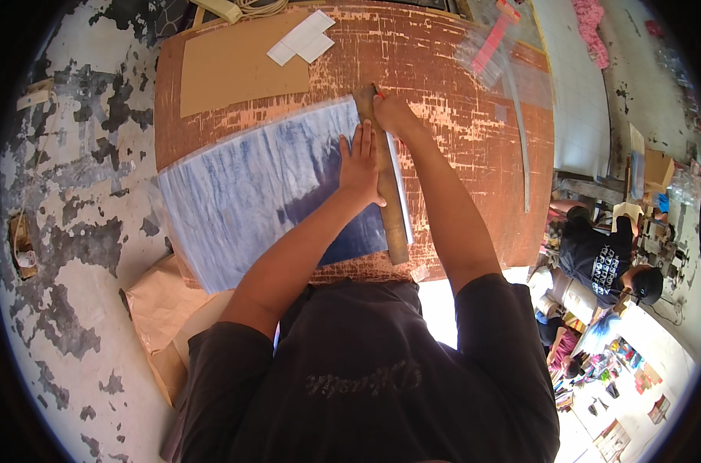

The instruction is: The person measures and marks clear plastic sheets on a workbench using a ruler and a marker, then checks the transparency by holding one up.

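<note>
A stack of clear plastic sheets over dark blue material (250, 193) lies on a worn red-brown table (458, 92). A long wooden straightedge (393, 224) rests along the sheets' right edge. My left hand (360, 163) lies flat, fingers together, pressing on the sheets and the straightedge. My right hand (391, 112) is closed around a small red-tipped tool at the straightedge's far end, touching its right side. What kind of tool it is cannot be told.
A brown cardboard sheet (239, 65) with white paper slips (303, 37) lies at the table's far left. A clear strip (520, 131) and plastic bags (489, 50) lie to the right. Brown paper (161, 309) lies on the floor. Another person (605, 262) sits at the lower right.
</note>
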A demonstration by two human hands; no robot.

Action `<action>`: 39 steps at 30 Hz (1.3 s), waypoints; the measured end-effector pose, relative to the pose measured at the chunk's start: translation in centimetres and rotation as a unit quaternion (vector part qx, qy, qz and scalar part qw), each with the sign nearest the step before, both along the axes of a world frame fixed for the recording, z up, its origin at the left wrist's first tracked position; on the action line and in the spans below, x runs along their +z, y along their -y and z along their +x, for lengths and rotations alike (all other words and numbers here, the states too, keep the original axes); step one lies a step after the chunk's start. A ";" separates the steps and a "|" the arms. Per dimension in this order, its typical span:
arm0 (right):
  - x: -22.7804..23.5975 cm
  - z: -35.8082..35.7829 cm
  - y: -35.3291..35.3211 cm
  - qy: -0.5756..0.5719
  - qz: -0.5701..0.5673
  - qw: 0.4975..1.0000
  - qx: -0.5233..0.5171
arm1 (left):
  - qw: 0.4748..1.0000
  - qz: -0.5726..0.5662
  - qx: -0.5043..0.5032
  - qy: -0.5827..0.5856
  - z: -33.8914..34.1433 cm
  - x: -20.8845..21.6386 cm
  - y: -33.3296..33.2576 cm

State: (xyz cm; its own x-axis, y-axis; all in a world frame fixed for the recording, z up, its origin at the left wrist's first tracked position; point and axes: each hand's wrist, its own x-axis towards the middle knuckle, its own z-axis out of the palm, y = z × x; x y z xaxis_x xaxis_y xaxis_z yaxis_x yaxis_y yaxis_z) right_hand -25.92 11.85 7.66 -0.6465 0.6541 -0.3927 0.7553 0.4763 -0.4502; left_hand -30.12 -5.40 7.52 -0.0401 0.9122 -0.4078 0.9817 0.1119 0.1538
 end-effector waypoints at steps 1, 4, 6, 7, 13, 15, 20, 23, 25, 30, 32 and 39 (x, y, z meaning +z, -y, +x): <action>0.0 0.5 0.1 0.023 -0.021 1.000 -0.003 | 1.000 -0.001 0.000 0.001 0.1 0.0 -0.1; 1.2 1.8 2.7 0.056 -0.039 0.998 0.009 | 1.000 -0.011 0.005 0.000 -0.2 0.0 0.1; 2.0 4.0 5.4 0.050 -0.012 0.997 0.054 | 1.000 -0.018 0.005 0.003 -0.3 0.0 0.1; 2.3 5.0 6.1 0.051 -0.011 0.995 0.086 | 1.000 -0.017 0.009 0.002 -0.3 0.0 0.1; 1.2 13.1 13.9 0.057 -0.120 0.990 -0.047 | 0.999 -0.027 0.021 -0.003 -0.1 0.1 -0.2; 1.4 14.7 15.8 0.064 -0.127 0.979 -0.143 | 0.999 -0.027 0.027 0.003 0.2 0.4 -0.3; -0.9 18.8 13.6 0.057 -0.095 0.990 -0.086 | 0.999 -0.036 0.018 -0.010 0.2 0.9 -0.3; 0.8 20.6 12.6 0.000 -0.056 0.984 -0.170 | 0.998 -0.048 0.013 -0.030 -0.1 0.4 -0.3; 2.0 21.6 12.8 0.011 -0.047 0.979 -0.198 | 0.997 -0.057 0.005 -0.043 0.0 0.3 -0.4; 1.0 21.0 16.9 -0.043 -0.119 0.965 -0.230 | 0.998 -0.056 0.003 -0.039 0.0 0.0 -0.3; -0.1 21.4 17.9 -0.024 -0.154 0.963 -0.218 | 0.996 -0.073 0.004 -0.043 0.0 0.1 -0.3; -0.2 23.4 22.6 -0.100 -0.046 0.954 -0.277 | 1.000 -0.006 0.013 0.008 -0.7 -0.7 0.7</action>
State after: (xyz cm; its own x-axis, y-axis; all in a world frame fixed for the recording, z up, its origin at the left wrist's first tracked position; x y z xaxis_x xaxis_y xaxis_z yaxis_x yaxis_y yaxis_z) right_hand -2.56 -10.75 7.50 -0.2787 0.8865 -0.3694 0.7743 -0.0201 -0.6325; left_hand -30.83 -6.07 6.81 -0.0573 0.9060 -0.4194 0.9761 0.1391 0.1671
